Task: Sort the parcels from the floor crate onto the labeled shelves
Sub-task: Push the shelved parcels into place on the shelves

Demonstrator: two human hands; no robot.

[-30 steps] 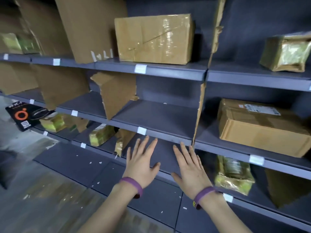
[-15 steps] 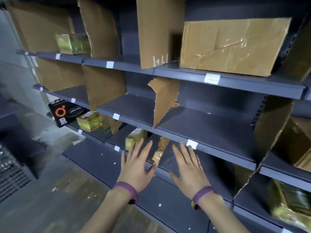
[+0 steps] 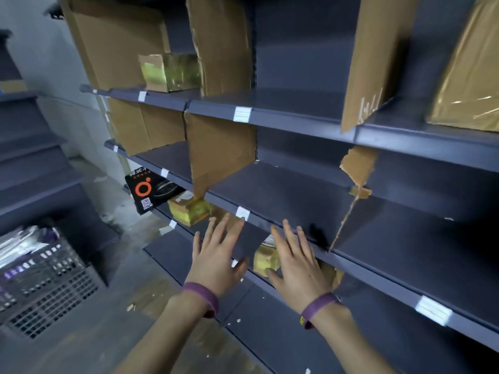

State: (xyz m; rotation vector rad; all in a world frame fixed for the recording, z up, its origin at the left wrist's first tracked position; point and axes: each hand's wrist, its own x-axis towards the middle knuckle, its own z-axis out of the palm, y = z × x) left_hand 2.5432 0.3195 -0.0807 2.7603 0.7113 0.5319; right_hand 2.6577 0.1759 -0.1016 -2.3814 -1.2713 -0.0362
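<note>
— Our left hand (image 3: 216, 263) and right hand (image 3: 294, 268) are both flat and spread, with straight fingers, and they hold nothing. They hover before the front edge of the dark grey metal shelves (image 3: 297, 190). Whether the fingertips touch it, we cannot tell. We wear two purple wristbands (image 3: 201, 294), one on each wrist.

— And the parcels, where do we see them?

— The floor crate (image 3: 51, 290) stands low at our left, well apart from the hands. It is dark plastic with a mesh wall. Shiny silver bags (image 3: 24, 244) lie inside, too blurred to count. On the shelves we count five parcels. One gold glossy box (image 3: 170, 72) is on the top level, and one large brown box (image 3: 469, 76) under clear tape is at the far right. Lower there is one black carton (image 3: 151, 191) with an orange ring, one yellow-taped packet (image 3: 189, 210) just beside it, and a second yellow packet (image 3: 266, 259) between our hands.

— What divides the shelves?

— Rough brown cardboard sheets (image 3: 221, 149). We count six on the two upper levels, one with a torn edge. Small white labels (image 3: 242, 114) sit on the front edges.
</note>
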